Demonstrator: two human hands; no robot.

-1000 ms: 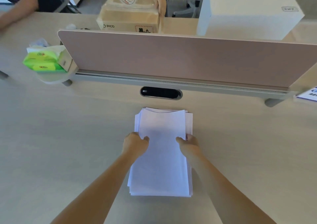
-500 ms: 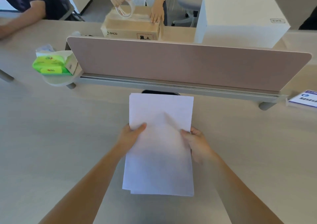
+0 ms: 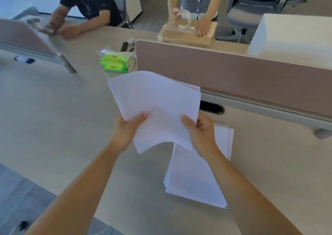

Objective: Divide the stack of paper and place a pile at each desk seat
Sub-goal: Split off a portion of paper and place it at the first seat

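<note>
I hold a lifted bundle of white sheets (image 3: 154, 105) above the desk, tilted to the left. My left hand (image 3: 125, 132) grips its lower left edge, thumb on top. My right hand (image 3: 199, 134) grips its lower right edge, thumb on top too. The rest of the paper stack (image 3: 194, 177) lies flat on the pale wooden desk (image 3: 53, 126), below and to the right of the lifted bundle, partly hidden by my right forearm.
A pink divider screen (image 3: 233, 72) runs along the back of this seat, with a dark cable slot (image 3: 212, 107) below it. Green tissue packs (image 3: 115, 63) sit at its left end. Across the desk, one person tapes a cardboard box (image 3: 186, 35); another sits at far left.
Both hands lifted a bundle off the stack and carried it up and to the left; the remaining stack stays on the desk. My view has turned left.
</note>
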